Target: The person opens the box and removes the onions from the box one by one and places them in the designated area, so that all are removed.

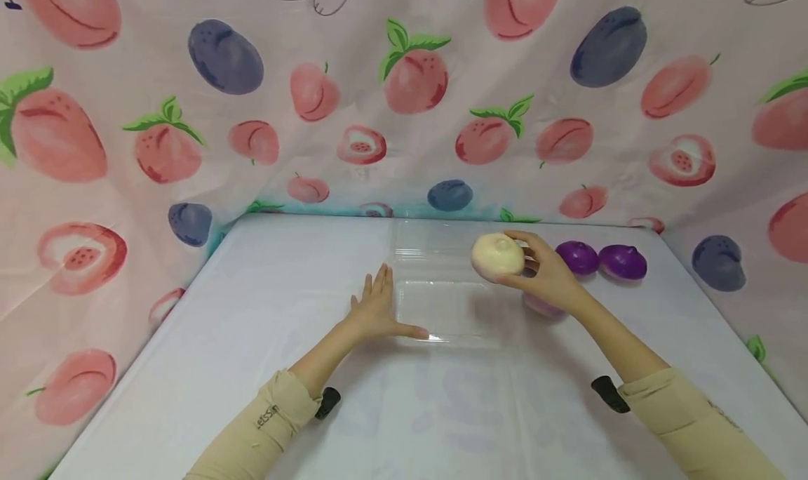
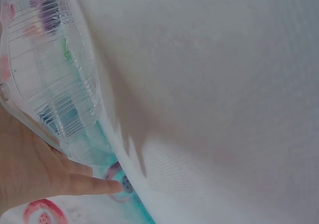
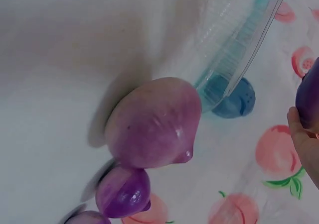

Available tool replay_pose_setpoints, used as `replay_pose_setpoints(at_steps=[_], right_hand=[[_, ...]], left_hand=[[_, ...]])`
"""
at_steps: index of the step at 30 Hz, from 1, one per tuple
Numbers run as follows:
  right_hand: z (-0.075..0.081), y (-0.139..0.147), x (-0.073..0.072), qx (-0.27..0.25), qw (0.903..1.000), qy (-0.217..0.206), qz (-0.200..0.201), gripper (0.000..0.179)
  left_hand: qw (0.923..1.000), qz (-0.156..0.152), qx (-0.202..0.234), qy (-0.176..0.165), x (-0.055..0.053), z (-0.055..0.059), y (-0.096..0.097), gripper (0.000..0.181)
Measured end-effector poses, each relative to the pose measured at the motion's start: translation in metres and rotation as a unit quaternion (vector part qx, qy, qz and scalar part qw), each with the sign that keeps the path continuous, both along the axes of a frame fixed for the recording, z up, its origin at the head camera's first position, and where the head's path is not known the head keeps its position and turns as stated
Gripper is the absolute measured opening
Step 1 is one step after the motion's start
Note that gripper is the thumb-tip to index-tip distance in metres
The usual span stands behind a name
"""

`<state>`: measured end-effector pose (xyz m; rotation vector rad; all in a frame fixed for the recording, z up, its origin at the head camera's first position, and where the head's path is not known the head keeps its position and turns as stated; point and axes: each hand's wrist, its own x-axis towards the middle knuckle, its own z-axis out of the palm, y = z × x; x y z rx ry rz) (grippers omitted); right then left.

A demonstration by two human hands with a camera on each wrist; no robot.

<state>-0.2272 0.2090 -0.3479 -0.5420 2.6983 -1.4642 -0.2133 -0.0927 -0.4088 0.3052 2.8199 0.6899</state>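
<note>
My right hand point(image 1: 550, 275) holds a pale cream and purple onion point(image 1: 497, 257) above the right side of a clear plastic clamshell container point(image 1: 442, 311). That onion's dark purple side point(image 3: 310, 97) shows at the edge of the right wrist view. With fingers spread straight, my left hand point(image 1: 374, 311) rests along the container's left side, its thumb at the front rim. The container lies open, its lid point(image 1: 435, 238) laid back toward the wall. Under my right hand sits a pinkish-purple onion point(image 1: 544, 307), partly covered in the head view but plain in the right wrist view.
Two deep purple onions, one nearer point(image 1: 577, 257) and one farther right point(image 1: 623, 262), lie on the white tabletop point(image 1: 265, 276) beyond my right hand. A fruit-print cloth point(image 1: 404, 171) hangs behind the table and along both sides.
</note>
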Motion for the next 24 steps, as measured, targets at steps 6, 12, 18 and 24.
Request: replay_pose_setpoints(at_steps=[6,12,18,24], right_hand=[[-0.001,0.023,0.008,0.009,0.9997,0.02,-0.012,0.076],[-0.007,0.047,0.01,0.012,0.9974,0.065,-0.028,0.071],[-0.013,0.07,0.015,0.023,0.9961,0.073,-0.045,0.069],[-0.017,0.099,0.018,0.065,0.9929,0.073,-0.068,0.07]], left_hand=[[1.0,-0.007,-0.001,-0.001,0.0,-0.001,0.001,0.137],[0.9999,0.002,-0.009,-0.004,-0.002,0.0,0.0,0.137],[1.0,0.001,-0.007,-0.004,-0.003,-0.001,-0.002,0.138],[1.0,0.0,-0.002,-0.007,-0.002,-0.001,0.0,0.138]])
